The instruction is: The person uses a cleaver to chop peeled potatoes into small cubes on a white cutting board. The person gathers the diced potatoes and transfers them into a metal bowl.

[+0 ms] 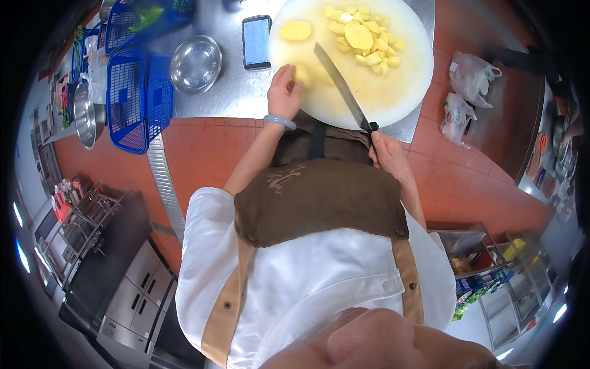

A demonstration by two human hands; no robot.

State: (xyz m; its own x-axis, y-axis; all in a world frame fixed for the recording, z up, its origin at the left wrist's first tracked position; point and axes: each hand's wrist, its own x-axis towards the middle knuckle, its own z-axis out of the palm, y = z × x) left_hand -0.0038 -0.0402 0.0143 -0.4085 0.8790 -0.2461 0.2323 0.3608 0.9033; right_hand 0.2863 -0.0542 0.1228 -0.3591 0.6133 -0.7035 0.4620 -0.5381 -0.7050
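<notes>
My right hand (pixel 387 152) grips the black handle of a kitchen knife (pixel 340 83). The long blade slants up and left over a round white cutting board (pixel 405 99). At the board's left edge, the curled fingers of my left hand (pixel 283 94) hold a peeled yellow potato piece (pixel 302 76), partly hidden by them. Another potato piece (pixel 324 75) lies just left of the blade. Farther up is a flat-cut oval potato piece (pixel 295 31). Potato chunks (pixel 375 44) are heaped at the upper right, with a larger oval piece (pixel 359 36) on top.
Left of the board, a phone (pixel 256 42) with a lit screen and a shallow steel bowl (pixel 196 64) rest on the steel table (pixel 221 104). Blue plastic baskets (pixel 126 99) stand at its left end. White plastic bags (pixel 472 78) sit to the right, apart from the table.
</notes>
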